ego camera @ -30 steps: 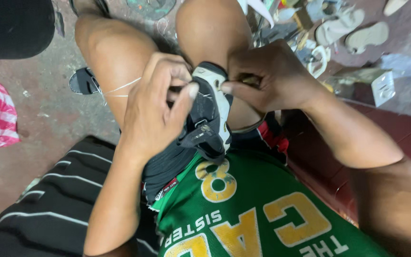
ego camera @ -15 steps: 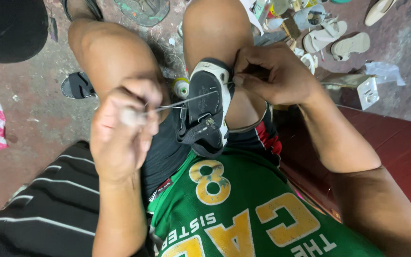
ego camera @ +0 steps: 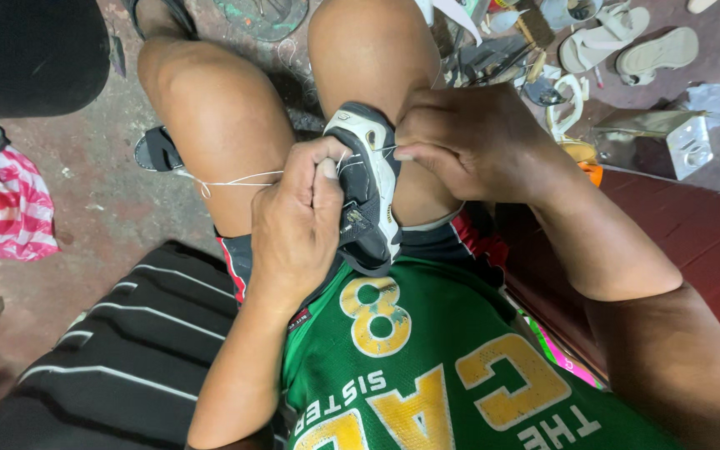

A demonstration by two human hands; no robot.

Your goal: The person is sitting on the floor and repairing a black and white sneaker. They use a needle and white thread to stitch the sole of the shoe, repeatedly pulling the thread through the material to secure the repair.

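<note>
Left hand back against the shoe on my right thigh, fingers closed on the white thread, right hand pinching at its edge; stitching seems midway, seam unfinished.

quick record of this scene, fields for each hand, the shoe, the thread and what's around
left hand: left hand grips the shoe from the side, thumb near its top edge
right hand: right hand pinches the white thread at the shoe's upper rim
shoe: black and white shoe held between the knees, sole side toward the body
thread: white thread runs taut across the left thigh to the shoe
around: pale sandals and small tools on the floor, striped red cloth at left
</note>
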